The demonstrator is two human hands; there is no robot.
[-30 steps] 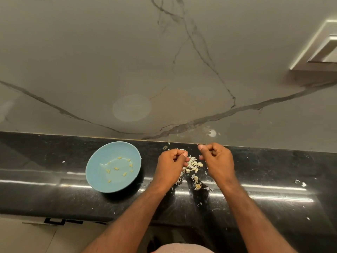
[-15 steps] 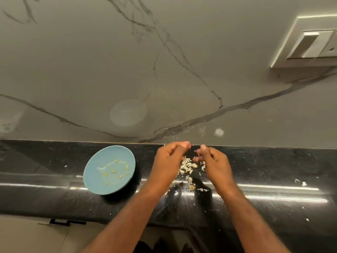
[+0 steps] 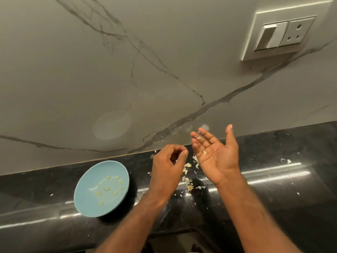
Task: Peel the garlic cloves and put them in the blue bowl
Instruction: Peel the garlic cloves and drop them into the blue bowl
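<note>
Right hand [image 3: 217, 156] spread wide, palm up, small pale garlic clove [image 3: 204, 152] on palm. Left hand [image 3: 167, 167] curled, fingertips pinched together, contents unclear. Beneath, papery garlic scraps [image 3: 187, 167] near back edge of glossy black stone surface [image 3: 273, 179]. Leftward, apart, round pale-blue bowl [image 3: 85, 198] of peeled cloves [image 3: 107, 189] near front edge.

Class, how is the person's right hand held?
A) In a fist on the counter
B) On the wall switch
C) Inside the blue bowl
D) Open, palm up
D: the right hand is spread palm up, fingers straight, with a pale garlic scrap on the palm, apart from the blue bowl.
</note>
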